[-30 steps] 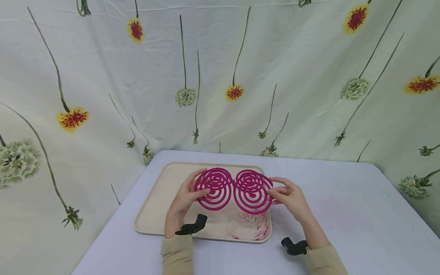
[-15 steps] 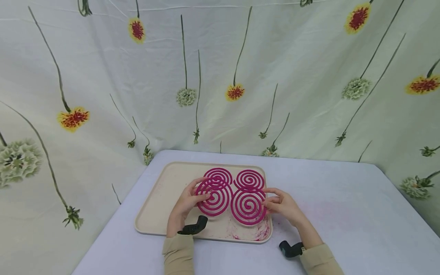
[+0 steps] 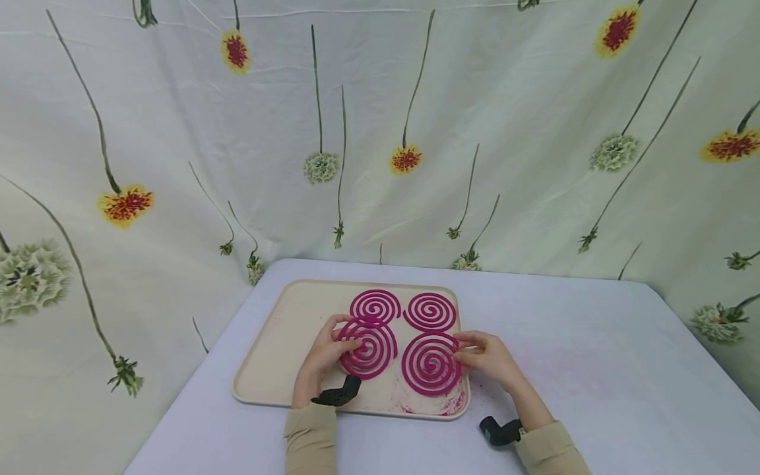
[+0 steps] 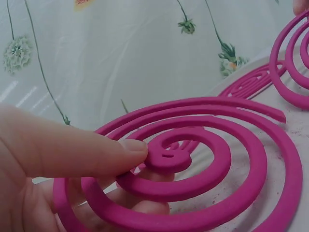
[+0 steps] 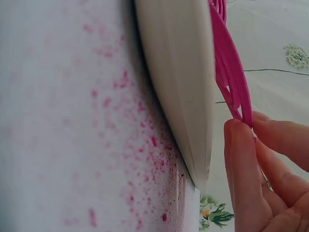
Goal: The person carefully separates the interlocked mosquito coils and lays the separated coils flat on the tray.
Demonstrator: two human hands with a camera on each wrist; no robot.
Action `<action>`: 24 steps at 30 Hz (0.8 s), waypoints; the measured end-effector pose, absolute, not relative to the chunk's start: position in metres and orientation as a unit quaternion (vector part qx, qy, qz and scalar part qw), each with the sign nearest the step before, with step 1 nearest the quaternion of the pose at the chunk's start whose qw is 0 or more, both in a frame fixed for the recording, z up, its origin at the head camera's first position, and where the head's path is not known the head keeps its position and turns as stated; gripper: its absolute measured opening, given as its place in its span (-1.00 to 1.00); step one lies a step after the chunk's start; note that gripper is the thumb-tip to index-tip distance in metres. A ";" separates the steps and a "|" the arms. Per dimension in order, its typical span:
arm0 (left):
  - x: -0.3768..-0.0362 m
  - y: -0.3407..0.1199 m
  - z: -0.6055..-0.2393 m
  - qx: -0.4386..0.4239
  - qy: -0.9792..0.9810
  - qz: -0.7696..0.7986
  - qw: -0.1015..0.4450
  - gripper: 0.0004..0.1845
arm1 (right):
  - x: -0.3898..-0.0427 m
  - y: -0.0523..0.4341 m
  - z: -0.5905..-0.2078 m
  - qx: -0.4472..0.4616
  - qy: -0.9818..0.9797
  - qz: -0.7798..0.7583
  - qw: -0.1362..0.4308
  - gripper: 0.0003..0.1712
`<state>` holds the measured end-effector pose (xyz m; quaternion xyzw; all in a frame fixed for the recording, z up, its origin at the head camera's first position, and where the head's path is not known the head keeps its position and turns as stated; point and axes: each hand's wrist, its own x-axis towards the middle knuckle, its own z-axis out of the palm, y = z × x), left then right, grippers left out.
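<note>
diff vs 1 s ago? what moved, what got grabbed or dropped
Both hands came down and toward the person: the left hand lowered its pink spiral coil to the beige tray, the right hand likewise its own coil. That uncovered two more pink coils lying at the tray's back. Nothing was let go; each hand still pinches its coil. Tray and lilac table unchanged.

The left hand [image 4: 53, 159] grips a magenta spiral mosquito coil [image 4: 193, 166], its thumb pressed beside the coil's centre and fingers showing beneath the rings. Beyond this coil, a second magenta spiral coil [image 4: 251, 79] lies flat. To its right, part of a third magenta coil [image 4: 292, 63] curves into view.
</note>
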<state>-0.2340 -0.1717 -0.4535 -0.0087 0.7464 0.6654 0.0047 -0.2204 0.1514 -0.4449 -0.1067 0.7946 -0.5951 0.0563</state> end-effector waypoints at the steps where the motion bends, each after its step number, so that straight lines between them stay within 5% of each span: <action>1: -0.234 -0.172 -0.454 -0.009 0.749 0.662 0.001 -0.47 | -0.220 0.151 -0.444 -0.102 0.797 -0.592 0.054 -0.52; 24: -0.220 -0.179 -0.432 -0.020 0.846 0.533 -0.017 -0.57 | -0.216 0.146 -0.437 -0.098 0.847 -0.518 0.065 -0.53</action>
